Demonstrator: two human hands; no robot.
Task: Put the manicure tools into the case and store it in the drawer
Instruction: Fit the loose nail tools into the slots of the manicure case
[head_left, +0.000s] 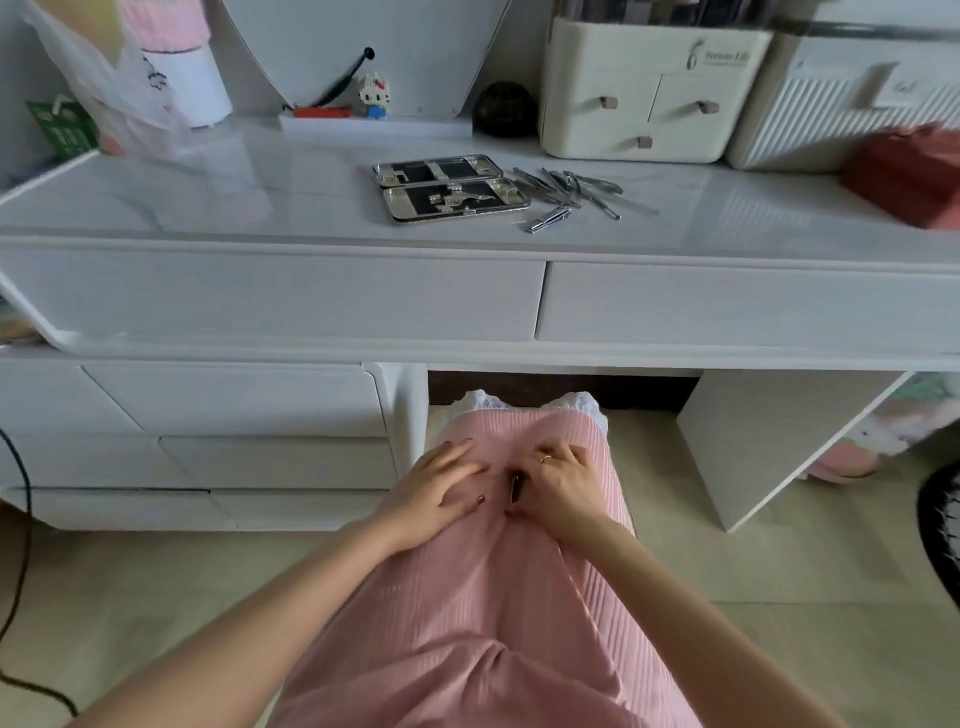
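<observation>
An open metal manicure case (451, 188) with a black lining lies flat on the white dressing table (208, 197). To its right sits a loose pile of several steel manicure tools (576, 191), with a nail clipper (548, 219) nearest the front edge. Below the tabletop are two shut drawers, a left drawer (270, 299) and a right drawer (743, 306). My left hand (436, 488) and my right hand (558, 480) rest on my lap on the pink skirt, fingers relaxed, far below the table. A small dark object (516, 486) lies between them.
A cream organiser with small drawers (644, 88) and a white ribbed box (841, 93) stand at the back right. A red box (909, 174) sits at the right edge. A toy figure (375, 93), mirror base and plastic bag stand at the back left. Side drawers (234, 405) are lower left.
</observation>
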